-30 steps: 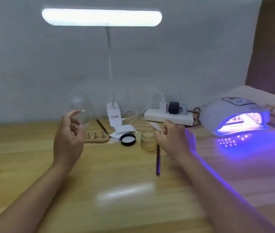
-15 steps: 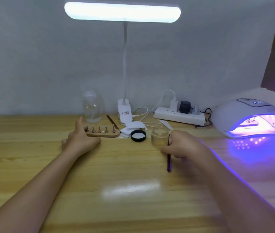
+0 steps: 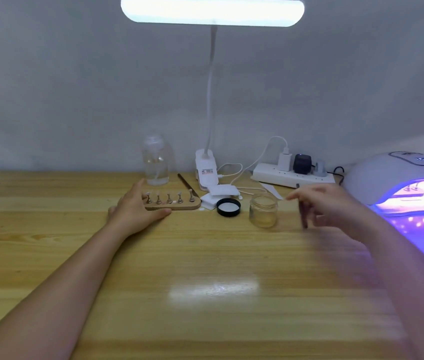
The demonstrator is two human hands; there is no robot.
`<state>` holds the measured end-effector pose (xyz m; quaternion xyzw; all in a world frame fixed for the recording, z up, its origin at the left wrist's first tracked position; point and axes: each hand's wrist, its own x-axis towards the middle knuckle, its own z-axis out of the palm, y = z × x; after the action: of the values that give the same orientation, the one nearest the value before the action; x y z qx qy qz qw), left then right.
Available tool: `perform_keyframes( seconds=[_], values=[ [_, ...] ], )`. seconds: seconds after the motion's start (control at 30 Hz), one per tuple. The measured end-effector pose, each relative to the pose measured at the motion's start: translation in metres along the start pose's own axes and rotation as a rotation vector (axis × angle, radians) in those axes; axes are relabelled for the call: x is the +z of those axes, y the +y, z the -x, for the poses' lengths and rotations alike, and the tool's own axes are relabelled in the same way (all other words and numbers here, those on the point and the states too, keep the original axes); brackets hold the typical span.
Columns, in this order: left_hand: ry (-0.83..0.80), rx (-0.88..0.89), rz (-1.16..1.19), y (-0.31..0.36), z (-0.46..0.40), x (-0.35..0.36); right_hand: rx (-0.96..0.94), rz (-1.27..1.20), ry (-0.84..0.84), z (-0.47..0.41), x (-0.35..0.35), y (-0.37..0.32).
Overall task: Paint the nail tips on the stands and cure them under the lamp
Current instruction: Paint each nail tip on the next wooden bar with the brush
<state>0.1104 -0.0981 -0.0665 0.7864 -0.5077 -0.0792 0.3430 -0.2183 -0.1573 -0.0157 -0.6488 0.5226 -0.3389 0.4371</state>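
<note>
Pale wood counter [image 3: 205,255] w/ grey wall behind. Our left hand [image 3: 138,211] rests flat by the oval wooden stand w/ five nail tips on pegs [image 3: 177,202], fingers straight, thumb touching its front edge. Our right hand [image 3: 332,206] is up over the counter, blurred; fingers loosely curled, a thin dark brush [image 3: 303,216] hangs at them, but we can't tell if it's gripped. Small clear glass jar [image 3: 263,210] sits between the hands, black round lid [image 3: 228,207] just beside it. White dome curing lamp [image 3: 400,178] glows purple at far right, stands inside.
</note>
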Motion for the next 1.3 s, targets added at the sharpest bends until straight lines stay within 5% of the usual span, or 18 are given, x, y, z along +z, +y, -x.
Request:
perform_keyframes(
  seconds=[0.13, 0.23, 0.63, 0.77, 0.97, 1.1, 1.3],
  values=[
    [-0.121, 0.032, 0.043, 0.000, 0.003, -0.013, 0.027, -0.997, -0.065, 0.002, -0.013, 0.006],
    [-0.218, 0.070, 0.080, -0.001, 0.007, -0.028, -0.042, -1.224, -0.058, 0.003, -0.014, 0.008],
    [-0.587, 0.246, -0.158, 0.041, 0.031, -0.035, -0.054, -1.093, 0.192, -0.007, -0.008, 0.012],
    [-0.494, 0.357, -0.032, 0.068, 0.047, 0.001, -0.014, -0.862, 0.263, -0.008, -0.001, 0.013],
    [-0.319, 0.293, 0.252, 0.072, 0.059, 0.032, -0.098, -0.739, 0.374, -0.010, 0.004, 0.015],
    [-0.375, 0.249, 0.392, 0.067, 0.056, 0.026, -0.166, -0.687, 0.370, -0.011, 0.008, 0.010],
    [-0.373, 0.266, 0.458, 0.066, 0.056, 0.028, -0.358, -0.283, 0.369, -0.017, 0.018, -0.001]
  ],
)
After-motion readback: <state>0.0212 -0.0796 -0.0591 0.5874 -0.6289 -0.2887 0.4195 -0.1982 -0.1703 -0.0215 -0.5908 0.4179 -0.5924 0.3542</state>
